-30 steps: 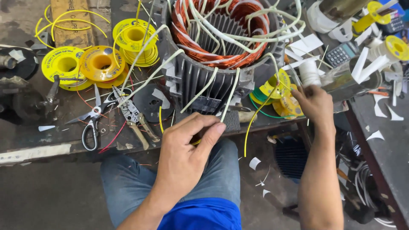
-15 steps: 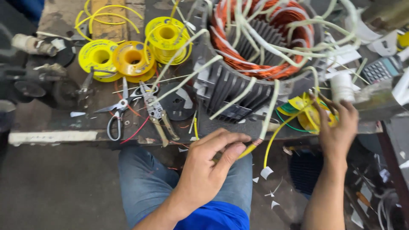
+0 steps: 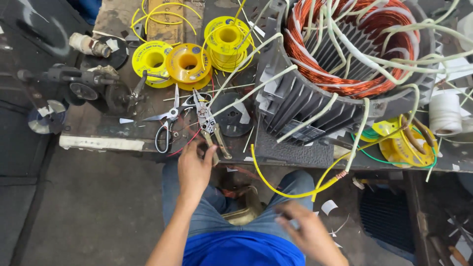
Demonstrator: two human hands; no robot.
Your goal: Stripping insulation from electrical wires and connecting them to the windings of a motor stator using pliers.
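My left hand reaches up to the bench edge, its fingers and thumb at the handle ends of a pair of pliers lying there. The grip is not closed around them. Down by my lap, my right hand is blurred, its fingers apart and nothing in it. A yellow wire loops down from the bench between both hands and joins a white lead at a bare copper splice. That lead comes from the large motor stator with copper windings.
Black-handled scissors lie left of the pliers. Three yellow wire spools stand behind them, and another spool with a white tape roll sits at the right. A metal tool rests at the far left of the bench. Paper scraps litter the floor.
My left hand moved from the middle of the bench edge leftward to the pliers. My right hand dropped from the spools at the right down to my lap. The camera shifted.
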